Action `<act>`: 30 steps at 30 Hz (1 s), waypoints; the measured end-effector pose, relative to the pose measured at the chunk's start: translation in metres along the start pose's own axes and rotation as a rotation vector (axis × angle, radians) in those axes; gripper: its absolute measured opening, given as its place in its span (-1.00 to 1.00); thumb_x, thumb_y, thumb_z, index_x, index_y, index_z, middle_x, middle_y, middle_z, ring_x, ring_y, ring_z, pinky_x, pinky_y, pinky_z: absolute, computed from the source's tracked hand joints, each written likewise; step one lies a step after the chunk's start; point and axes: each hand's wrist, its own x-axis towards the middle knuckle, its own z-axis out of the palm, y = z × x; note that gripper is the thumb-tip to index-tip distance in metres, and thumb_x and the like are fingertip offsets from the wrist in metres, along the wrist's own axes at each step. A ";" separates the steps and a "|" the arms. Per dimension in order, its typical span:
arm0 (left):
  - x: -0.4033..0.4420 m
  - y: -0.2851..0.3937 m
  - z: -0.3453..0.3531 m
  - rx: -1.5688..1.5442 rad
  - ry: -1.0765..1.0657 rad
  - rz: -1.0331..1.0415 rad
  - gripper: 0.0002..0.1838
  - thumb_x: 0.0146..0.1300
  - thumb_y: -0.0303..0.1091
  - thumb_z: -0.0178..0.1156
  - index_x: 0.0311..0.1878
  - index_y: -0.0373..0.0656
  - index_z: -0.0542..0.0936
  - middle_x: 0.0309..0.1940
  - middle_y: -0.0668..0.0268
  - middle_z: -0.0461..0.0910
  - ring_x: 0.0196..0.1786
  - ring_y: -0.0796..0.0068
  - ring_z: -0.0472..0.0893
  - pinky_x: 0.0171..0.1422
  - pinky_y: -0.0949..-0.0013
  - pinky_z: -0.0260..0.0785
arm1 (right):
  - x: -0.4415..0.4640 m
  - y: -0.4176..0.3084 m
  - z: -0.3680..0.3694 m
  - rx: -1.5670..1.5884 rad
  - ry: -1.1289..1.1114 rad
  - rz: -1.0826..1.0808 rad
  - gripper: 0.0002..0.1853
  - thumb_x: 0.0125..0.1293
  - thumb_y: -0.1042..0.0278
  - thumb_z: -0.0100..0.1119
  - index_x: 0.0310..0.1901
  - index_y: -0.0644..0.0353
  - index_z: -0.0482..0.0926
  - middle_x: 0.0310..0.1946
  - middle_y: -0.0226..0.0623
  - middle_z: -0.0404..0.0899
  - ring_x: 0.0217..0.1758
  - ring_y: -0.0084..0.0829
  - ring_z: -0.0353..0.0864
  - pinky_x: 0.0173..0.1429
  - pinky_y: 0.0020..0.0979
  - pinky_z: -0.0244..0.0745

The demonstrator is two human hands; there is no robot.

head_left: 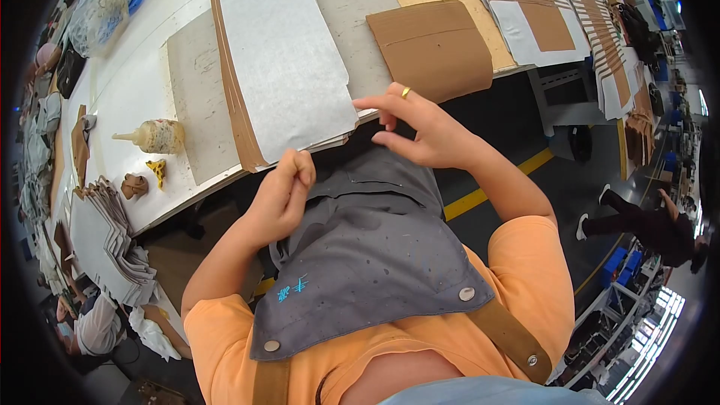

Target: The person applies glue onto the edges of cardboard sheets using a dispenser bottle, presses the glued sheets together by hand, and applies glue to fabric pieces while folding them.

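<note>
A stack of white-faced sheets [289,52] with brown strips showing along its left side lies at the table's front edge. My left hand [289,186] is closed at the near edge of this stack, fingertips curled in; whether anything is between them is hidden. At the stack's right near corner is my right hand [416,126], its index finger stretched out to the sheet's edge and its thumb apart. A ring is on one of its fingers. Under the stack lies a grey board [196,97]. To the right, a brown leather-like piece [435,49] overhangs the edge slightly.
On the left stand a glue bottle [159,136], a yellow scrap [157,171] and a brown crumpled lump [134,186]. Stacked white pieces [112,247] hang over the lower left edge. Striped brown-and-white sheets [525,11] lie upper right. A person [645,225] walks at far right.
</note>
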 end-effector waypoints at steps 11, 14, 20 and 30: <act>0.033 -0.002 0.013 -0.024 0.197 -0.050 -0.66 0.20 -0.60 0.07 0.06 -0.17 0.49 -0.45 0.41 0.40 -0.39 0.67 0.33 -0.19 0.59 0.23 | 0.018 0.024 0.002 1.576 0.372 0.168 -0.66 0.42 0.42 -0.28 0.16 0.30 0.32 -0.74 -0.51 0.08 -0.76 -0.69 0.06 -0.61 -0.61 0.25; 0.048 0.002 0.024 0.065 0.275 0.204 -0.64 0.17 -0.57 0.14 0.07 -0.19 0.48 -0.36 0.34 0.48 -0.26 0.56 0.46 -0.05 0.50 0.30 | 0.024 0.034 0.008 1.914 0.276 0.147 -0.67 0.42 0.42 -0.29 0.15 0.26 0.30 -0.71 -0.50 0.14 -0.80 -0.70 0.02 -0.71 -0.63 0.09; 0.073 0.003 0.030 0.133 0.371 0.332 -0.67 0.12 -0.56 0.17 -0.01 -0.21 0.47 -0.24 0.24 0.55 -0.03 0.35 0.53 0.08 0.34 0.32 | 0.028 0.032 0.018 2.020 0.191 0.242 -0.70 0.42 0.43 -0.28 0.12 0.22 0.33 -0.67 -0.49 0.18 -0.83 -0.70 -0.01 -0.75 -0.65 0.03; 0.088 -0.002 0.043 0.513 0.480 0.590 -0.75 0.06 -0.61 0.21 -0.18 -0.20 0.44 -0.28 0.23 0.55 -0.22 0.24 0.55 -0.16 0.31 0.39 | 0.028 0.032 0.032 2.042 0.165 0.297 -0.69 0.39 0.44 -0.23 0.12 0.22 0.33 -0.56 -0.42 0.40 -0.83 -0.71 0.01 -0.74 -0.66 0.03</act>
